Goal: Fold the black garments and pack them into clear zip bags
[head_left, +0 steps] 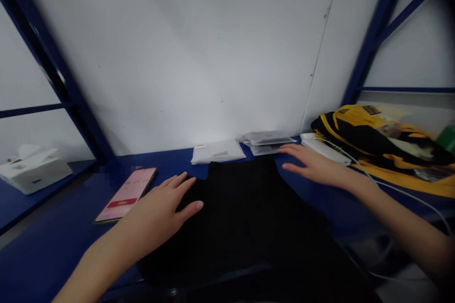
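Observation:
A black garment (245, 213) lies spread on the blue table in front of me, its narrower end toward the wall. My left hand (170, 206) rests at the garment's left side with its fingers stretched out and apart. My right hand (305, 163) is at the far right corner of the garment, fingers extended, and I cannot tell whether it touches the cloth. Neither hand holds anything. Left of my left hand lies a phone (130, 194) with a lit pink screen and a red button.
Flat plastic-wrapped packets, one white (217, 151) and a clear stack (268, 141), lie along the wall. A white power bank or adapter (325, 151) with a cable sits right, beside a yellow and black bag (384, 142). A tissue pack (33, 168) stands left, past a blue frame post (71, 85).

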The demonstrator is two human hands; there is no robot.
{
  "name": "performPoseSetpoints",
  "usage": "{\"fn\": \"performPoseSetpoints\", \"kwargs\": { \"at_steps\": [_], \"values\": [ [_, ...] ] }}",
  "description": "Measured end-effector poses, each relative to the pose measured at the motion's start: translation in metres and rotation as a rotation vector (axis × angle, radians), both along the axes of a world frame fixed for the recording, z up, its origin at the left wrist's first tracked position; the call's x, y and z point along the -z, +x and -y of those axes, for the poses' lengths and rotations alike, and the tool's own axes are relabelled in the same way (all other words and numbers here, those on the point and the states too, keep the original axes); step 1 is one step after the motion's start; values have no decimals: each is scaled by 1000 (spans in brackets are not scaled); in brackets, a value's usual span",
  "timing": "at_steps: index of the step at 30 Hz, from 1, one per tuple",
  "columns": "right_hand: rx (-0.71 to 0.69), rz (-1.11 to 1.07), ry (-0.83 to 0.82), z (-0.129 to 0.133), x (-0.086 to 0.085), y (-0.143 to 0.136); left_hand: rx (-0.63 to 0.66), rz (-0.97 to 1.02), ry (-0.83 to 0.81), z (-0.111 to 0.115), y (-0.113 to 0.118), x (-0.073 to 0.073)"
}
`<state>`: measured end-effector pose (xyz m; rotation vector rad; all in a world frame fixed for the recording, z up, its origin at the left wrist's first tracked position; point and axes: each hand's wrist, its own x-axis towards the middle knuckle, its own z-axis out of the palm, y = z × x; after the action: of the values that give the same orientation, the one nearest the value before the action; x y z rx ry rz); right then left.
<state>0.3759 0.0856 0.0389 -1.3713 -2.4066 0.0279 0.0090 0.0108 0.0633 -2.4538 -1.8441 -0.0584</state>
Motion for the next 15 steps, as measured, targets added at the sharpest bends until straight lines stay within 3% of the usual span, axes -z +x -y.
{"fn": "performPoseSetpoints", "kwargs": {
  "at_steps": [4, 8, 11, 15],
  "values": [
    [195, 202, 157, -72, 10, 26, 34, -46, -66, -9, 25, -9],
    [405, 352, 131, -127, 25, 41, 32, -55, -170, -31, 42, -11],
    [513, 369, 53, -148, 33, 40, 14, -27, -215, -58, 46, -8],
    [549, 362, 44, -157, 39, 32, -98, -45, -286, -96, 44, -1]
  ]
}}
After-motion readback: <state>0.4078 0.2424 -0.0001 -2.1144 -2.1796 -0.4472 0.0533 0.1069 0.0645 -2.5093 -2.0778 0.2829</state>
